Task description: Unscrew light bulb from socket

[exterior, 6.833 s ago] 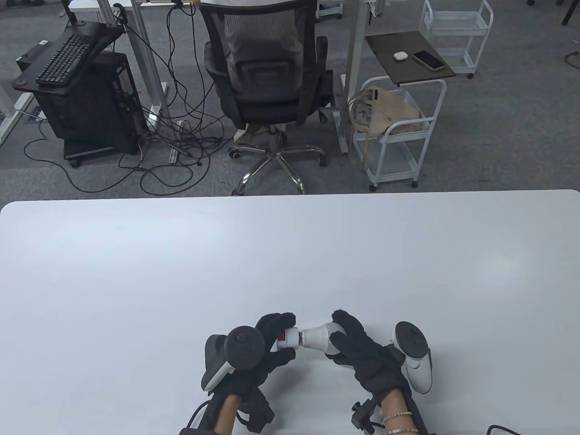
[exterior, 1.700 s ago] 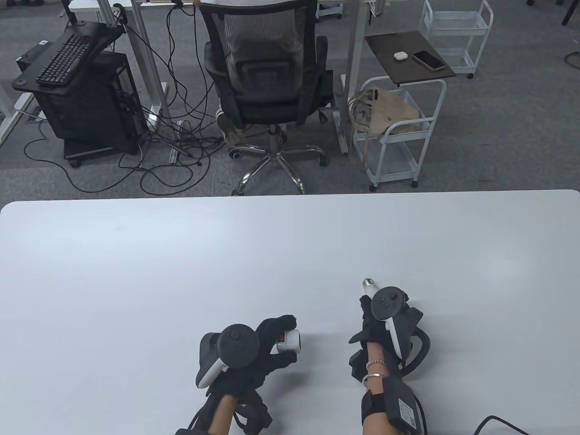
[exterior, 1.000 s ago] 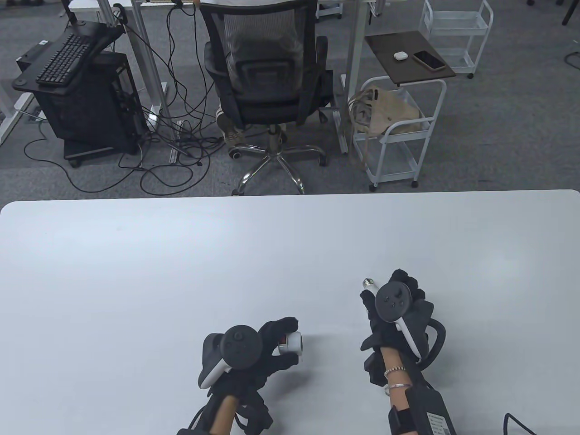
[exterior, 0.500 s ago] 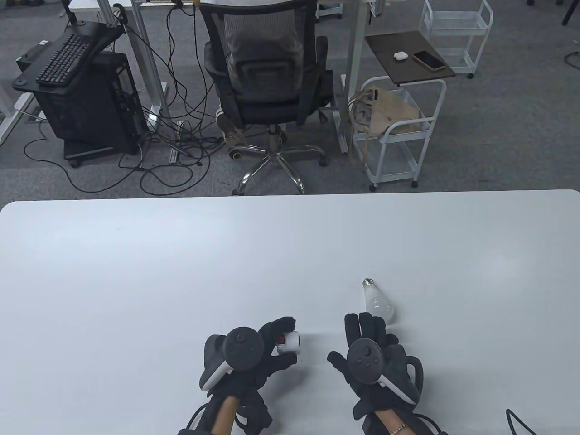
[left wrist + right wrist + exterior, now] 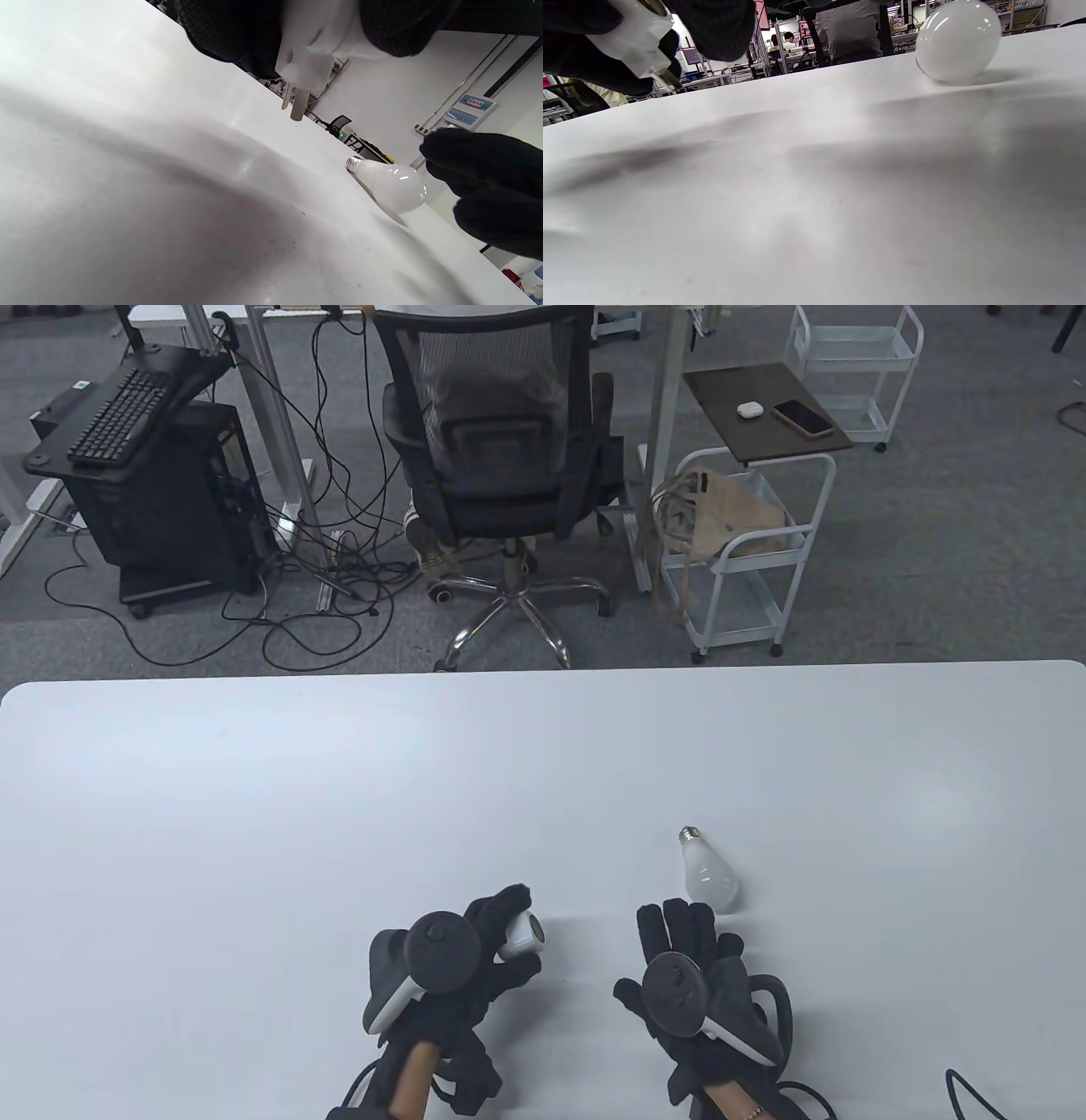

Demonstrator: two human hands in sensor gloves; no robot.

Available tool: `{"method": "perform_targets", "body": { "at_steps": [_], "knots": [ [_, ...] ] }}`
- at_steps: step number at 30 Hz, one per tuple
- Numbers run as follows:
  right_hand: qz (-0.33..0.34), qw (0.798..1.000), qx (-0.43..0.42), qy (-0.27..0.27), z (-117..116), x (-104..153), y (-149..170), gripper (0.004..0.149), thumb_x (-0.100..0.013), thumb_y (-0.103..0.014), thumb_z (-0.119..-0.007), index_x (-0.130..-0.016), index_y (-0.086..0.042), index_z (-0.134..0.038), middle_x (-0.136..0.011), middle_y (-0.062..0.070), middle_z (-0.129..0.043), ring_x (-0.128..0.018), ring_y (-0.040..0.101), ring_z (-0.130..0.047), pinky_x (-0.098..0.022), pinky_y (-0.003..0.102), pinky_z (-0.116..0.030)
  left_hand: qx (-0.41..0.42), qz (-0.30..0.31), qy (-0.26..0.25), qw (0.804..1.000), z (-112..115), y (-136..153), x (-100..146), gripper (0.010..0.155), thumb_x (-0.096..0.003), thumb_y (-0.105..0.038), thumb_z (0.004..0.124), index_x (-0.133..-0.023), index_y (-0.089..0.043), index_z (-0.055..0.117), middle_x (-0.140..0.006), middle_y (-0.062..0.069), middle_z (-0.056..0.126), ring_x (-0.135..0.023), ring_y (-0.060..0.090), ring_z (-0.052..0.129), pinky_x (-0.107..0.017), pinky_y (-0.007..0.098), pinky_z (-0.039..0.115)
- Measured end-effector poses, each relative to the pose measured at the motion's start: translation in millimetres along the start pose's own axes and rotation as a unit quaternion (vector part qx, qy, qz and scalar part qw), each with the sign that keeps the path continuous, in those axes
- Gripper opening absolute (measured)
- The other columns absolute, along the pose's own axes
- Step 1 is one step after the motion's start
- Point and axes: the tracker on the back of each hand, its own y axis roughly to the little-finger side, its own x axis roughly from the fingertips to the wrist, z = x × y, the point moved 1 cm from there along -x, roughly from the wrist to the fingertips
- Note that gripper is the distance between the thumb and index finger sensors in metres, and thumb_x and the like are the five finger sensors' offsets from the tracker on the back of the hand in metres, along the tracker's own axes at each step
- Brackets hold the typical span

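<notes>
1. Light bulb (image 5: 709,875): white frosted globe with a metal screw base. Lies on its side on the table, detached from the socket, base pointing far-left and globe toward the near-right. Position: right of centre, near part of the table, just beyond the right hand's fingertips and apart from them. Seen also in the left wrist view (image 5: 392,186) and the right wrist view (image 5: 956,40).

2. Socket (image 5: 523,935): white plug-in lamp holder, its open end facing right and slightly upward. Held off the table surface in the left hand. The left wrist view (image 5: 316,42) shows two flat metal prongs hanging from its underside, clear of the table. Well apart from the bulb, to its near-left.

3. Left hand (image 5: 475,954): black glove, tracker on its back. Fingers curled round the socket, grasping it; thumb and forefinger wrap the white body.

4. Right hand (image 5: 700,976): black glove, tracker on its back. Released and holding nothing; fingers stretched out flat, pointing away toward the bulb, palm down over the table.

5. Table (image 5: 339,814): white, smooth top, rounded far corners. Bears the bulb.

6. Office chair (image 5: 501,449): black mesh back, chrome star base, on the grey carpet beyond the table's far edge.

7. Rolling cart (image 5: 747,551): white wire frame, right of the chair, with a beige bag on it.

8. Keyboard (image 5: 119,415): black, on a dark stand at the far left.
</notes>
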Motion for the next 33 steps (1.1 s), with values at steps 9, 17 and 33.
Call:
{"method": "perform_targets", "body": {
  "at_steps": [9,17,33],
  "knots": [
    [0.019,1.000,-0.018,0.000,4,2,-3,0.080,-0.062,-0.051,-0.069,-0.118,-0.011,-0.028,-0.121,0.026,-0.028,-0.108,0.052,-0.026,-0.070,0.068,-0.034,-0.021,-0.032,-0.053,0.998,-5,1,2,0.076,-0.0553,-0.048,0.080,-0.115,-0.032,0.036,-0.115,0.015,0.051,-0.105,0.024,0.077,-0.081,0.038,0.070],
    [0.028,0.999,-0.022,-0.008,2,1,-4,0.079,-0.063,-0.051,-0.069,-0.118,-0.011,-0.029,-0.121,0.026,-0.028,-0.108,0.052,-0.026,-0.070,0.068,-0.033,-0.001,-0.115,-0.094,0.989,-19,6,-7,0.076,-0.0543,-0.050,0.082,-0.114,-0.034,0.038,-0.118,0.012,0.061,-0.105,0.032,0.078,-0.080,0.045,0.070],
    [0.026,0.999,-0.027,-0.026,-2,-2,-2,0.078,-0.063,-0.051,-0.068,-0.118,-0.010,-0.031,-0.121,0.027,-0.030,-0.108,0.052,-0.025,-0.070,0.068,-0.033,-0.144,-0.269,-0.098,0.947,-24,16,-49,0.072,-0.0578,-0.052,0.078,-0.111,-0.021,0.041,-0.116,0.016,0.066,-0.106,0.039,0.073,-0.080,0.052,0.064]
  ]
}}
